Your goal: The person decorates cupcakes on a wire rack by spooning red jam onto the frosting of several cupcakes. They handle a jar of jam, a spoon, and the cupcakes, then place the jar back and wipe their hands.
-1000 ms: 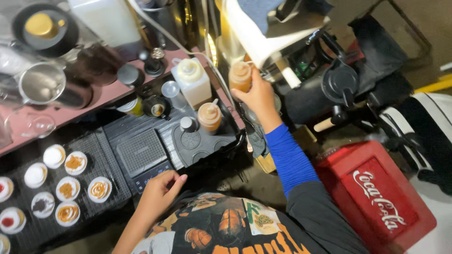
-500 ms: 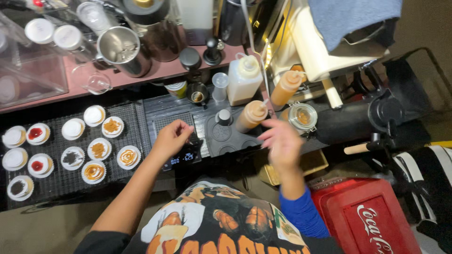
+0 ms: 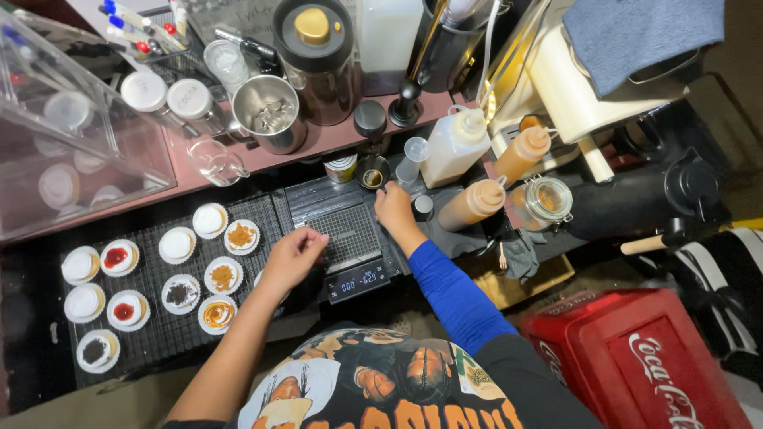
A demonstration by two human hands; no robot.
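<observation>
My right hand (image 3: pixel 394 207), in a blue sleeve, rests at the far edge of a black digital scale (image 3: pixel 347 235). Its bunched fingertips sit right beside a small dark cup of brown liquid (image 3: pixel 372 175), and I see nothing in its grip. My left hand (image 3: pixel 292 256) hovers at the scale's left edge with fingers loosely curled and nothing in it. Just left of it, a black wire rack (image 3: pixel 171 326) carries several small white cups (image 3: pixel 210 220) with red, brown and dark fillings.
Two brown squeeze bottles (image 3: pixel 475 205) (image 3: pixel 522 153), a white squeeze bottle (image 3: pixel 454 148) and a glass clip jar (image 3: pixel 545 199) stand right of the scale. On the pink shelf behind are a steel pitcher (image 3: pixel 266 113) and a clear plastic box (image 3: pixel 71 135). A red cooler (image 3: pixel 636 361) sits at the lower right.
My right hand let go of a brown squeeze bottle, which now stands among the others, and came down to the scale's far edge. My left hand stayed by the scale.
</observation>
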